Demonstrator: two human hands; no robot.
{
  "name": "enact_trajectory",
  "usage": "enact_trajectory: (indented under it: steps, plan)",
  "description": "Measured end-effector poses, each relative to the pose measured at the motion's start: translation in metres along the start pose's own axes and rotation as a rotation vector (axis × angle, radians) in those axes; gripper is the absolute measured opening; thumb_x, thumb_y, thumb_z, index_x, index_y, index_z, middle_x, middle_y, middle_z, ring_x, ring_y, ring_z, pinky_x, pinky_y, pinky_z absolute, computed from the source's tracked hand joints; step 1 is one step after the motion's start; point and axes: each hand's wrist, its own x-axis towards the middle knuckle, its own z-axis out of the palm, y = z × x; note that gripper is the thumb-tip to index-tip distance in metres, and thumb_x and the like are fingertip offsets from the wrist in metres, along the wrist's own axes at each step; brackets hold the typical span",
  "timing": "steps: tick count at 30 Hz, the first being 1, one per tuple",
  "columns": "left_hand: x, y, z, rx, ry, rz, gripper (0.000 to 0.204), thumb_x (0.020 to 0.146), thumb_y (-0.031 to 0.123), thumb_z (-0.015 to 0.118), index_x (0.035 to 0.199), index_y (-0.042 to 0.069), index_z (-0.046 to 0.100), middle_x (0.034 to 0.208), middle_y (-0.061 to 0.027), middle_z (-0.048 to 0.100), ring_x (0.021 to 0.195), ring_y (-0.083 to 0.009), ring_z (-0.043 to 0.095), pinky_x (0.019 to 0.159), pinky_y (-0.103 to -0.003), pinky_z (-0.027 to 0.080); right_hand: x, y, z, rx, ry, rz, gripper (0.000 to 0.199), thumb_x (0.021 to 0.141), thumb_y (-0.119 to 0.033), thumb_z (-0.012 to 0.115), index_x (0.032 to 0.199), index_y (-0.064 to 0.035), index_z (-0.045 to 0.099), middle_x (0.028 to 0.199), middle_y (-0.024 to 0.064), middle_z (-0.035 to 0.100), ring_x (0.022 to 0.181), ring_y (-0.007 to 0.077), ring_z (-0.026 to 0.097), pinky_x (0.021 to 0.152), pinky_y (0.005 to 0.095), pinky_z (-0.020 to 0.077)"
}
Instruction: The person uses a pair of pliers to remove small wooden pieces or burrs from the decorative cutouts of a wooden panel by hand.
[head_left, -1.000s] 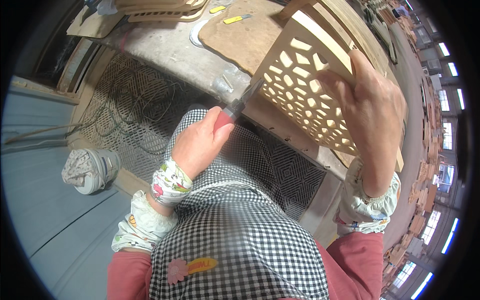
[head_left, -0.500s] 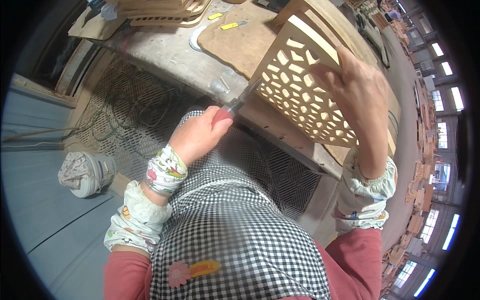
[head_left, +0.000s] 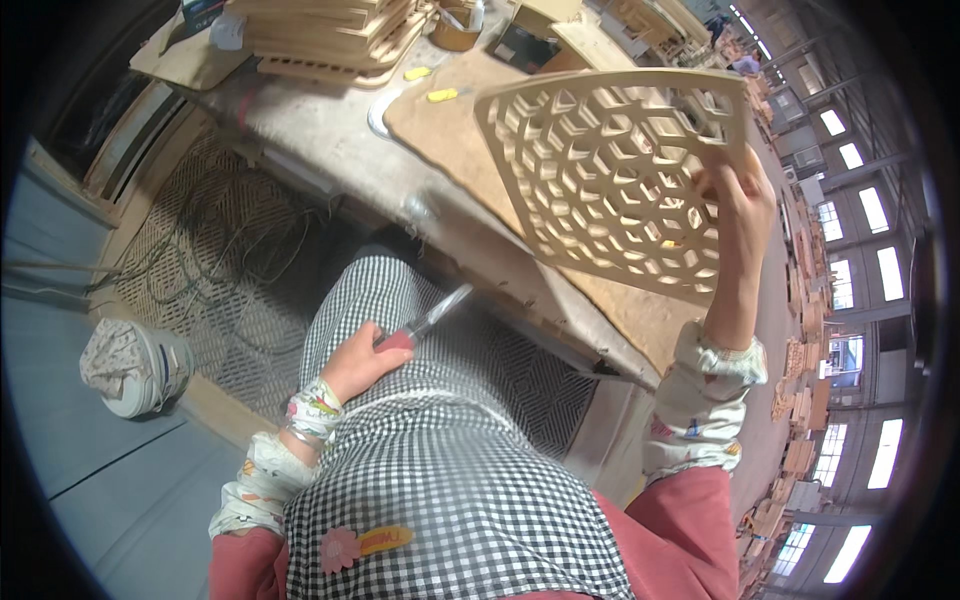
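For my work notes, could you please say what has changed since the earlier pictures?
The left hand has drawn the red-handled tool away from the board, toward the apron; the right hand has turned the board's face more fully into view. Both hands keep their grips. The bucket stands as before.

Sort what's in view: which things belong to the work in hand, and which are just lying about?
In hand:
- pierced wooden panel, held at its edge by the right hand
- red-handled tool, gripped in the left hand

Apparently lying about:
- two small yellow items
- stacked wooden pieces
- white bucket
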Motion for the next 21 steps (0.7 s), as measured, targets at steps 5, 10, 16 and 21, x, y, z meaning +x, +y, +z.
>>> enact_trajectory:
  steps: [5,10,16,21]
  plan:
    - [0.010,0.010,-0.004,-0.016,-0.078,-0.002,0.066,0.089,0.053,0.082,0.117,-0.002,0.060,0.099,-0.0159,0.071,0.085,-0.0248,0.068,0.078,-0.038,0.055,-0.024,0.077,-0.030,0.233,0.310,-0.111,0.027,0.104,-0.021,0.075,0.123,-0.0034,0.068,0.101,0.0054,0.076,0.089,0.0144,0.071,0.079,0.0308,0.0566]
    - [0.011,0.017,-0.007,-0.076,-0.144,-0.117,0.066,0.089,0.052,0.081,0.116,-0.004,0.060,0.093,-0.0142,0.072,0.071,-0.0215,0.069,0.067,-0.036,0.055,-0.064,0.152,-0.003,0.490,0.113,0.101,0.031,0.099,0.000,0.076,0.128,-0.0042,0.067,0.121,0.0097,0.072,0.104,0.0205,0.072,0.084,0.0385,0.0620]
    - [0.019,0.032,-0.010,-0.271,-0.223,-0.195,0.055,0.091,0.046,0.082,0.108,-0.001,0.060,0.082,-0.0049,0.066,0.054,-0.0091,0.055,0.049,-0.027,0.044,-0.076,0.159,0.006,0.501,0.131,0.059,0.041,0.098,0.002,0.073,0.139,-0.0027,0.064,0.118,0.0088,0.074,0.101,0.0216,0.073,0.093,0.0395,0.0586]
    - [0.038,0.027,0.000,-0.253,-0.259,-0.157,0.055,0.092,0.050,0.081,0.105,0.000,0.061,0.086,-0.0057,0.067,0.067,-0.0132,0.061,0.062,-0.030,0.049,-0.075,0.164,0.007,0.514,0.133,0.086,0.041,0.099,0.006,0.072,0.138,-0.0013,0.063,0.124,0.0106,0.073,0.109,0.0219,0.072,0.093,0.0415,0.0631]
